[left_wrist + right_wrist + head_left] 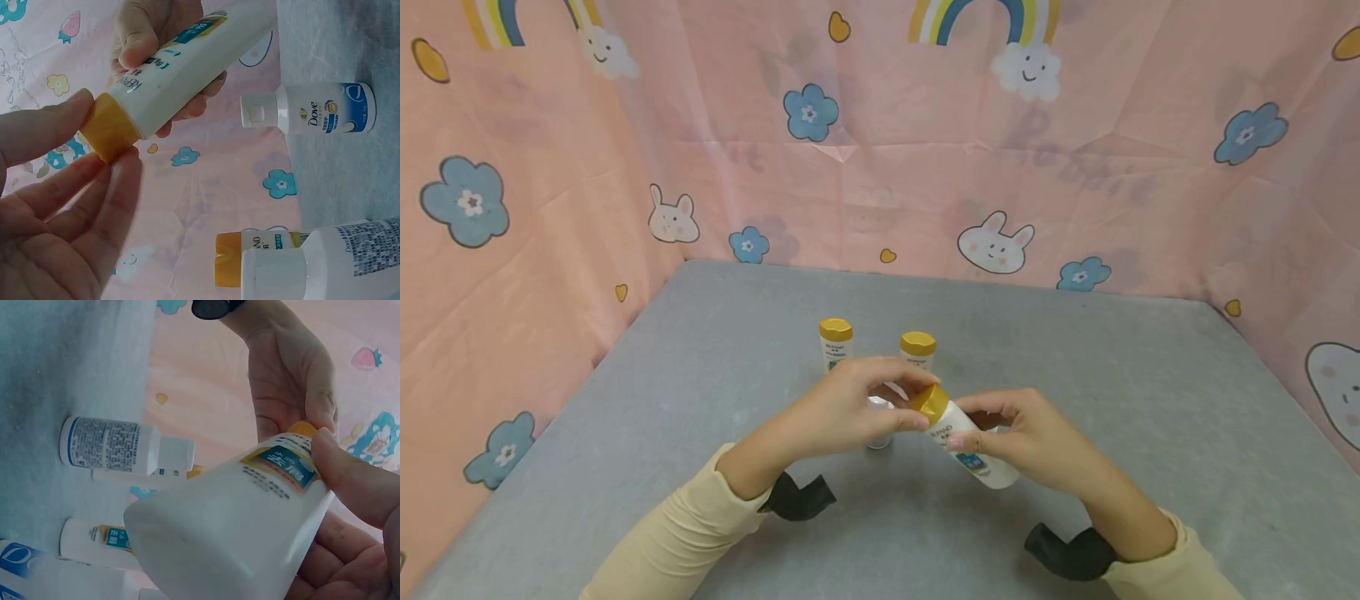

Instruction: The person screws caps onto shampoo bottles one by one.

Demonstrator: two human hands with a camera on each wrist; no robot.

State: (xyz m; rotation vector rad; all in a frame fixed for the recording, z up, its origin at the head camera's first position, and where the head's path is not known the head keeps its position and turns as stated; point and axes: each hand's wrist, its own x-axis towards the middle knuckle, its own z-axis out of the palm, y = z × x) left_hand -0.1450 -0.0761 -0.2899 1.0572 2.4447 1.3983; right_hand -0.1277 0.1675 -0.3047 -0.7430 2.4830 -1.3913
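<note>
Tilted between both hands is a white bottle [977, 457] with a gold cap [934, 404] and a blue label. My left hand [850, 408] pinches the cap, thumb on one side and fingertips on the other, as the left wrist view shows. Around the body of the bottle, my right hand [1037, 437] grips with thumb and fingers. The bottle is held off the table, its cap towards the left hand and its base towards me. In the right wrist view the bottle's base [181, 544] is close to the camera and covers part of the right hand.
Two similar gold-capped bottles, one left [836, 337] and one right [917, 346], stand behind the hands on the grey table [625, 433]. A small Dove bottle [325, 109] and a white-capped bottle with dense print [369, 262] stand nearby. Patterned pink cloth [865, 183] encloses the table.
</note>
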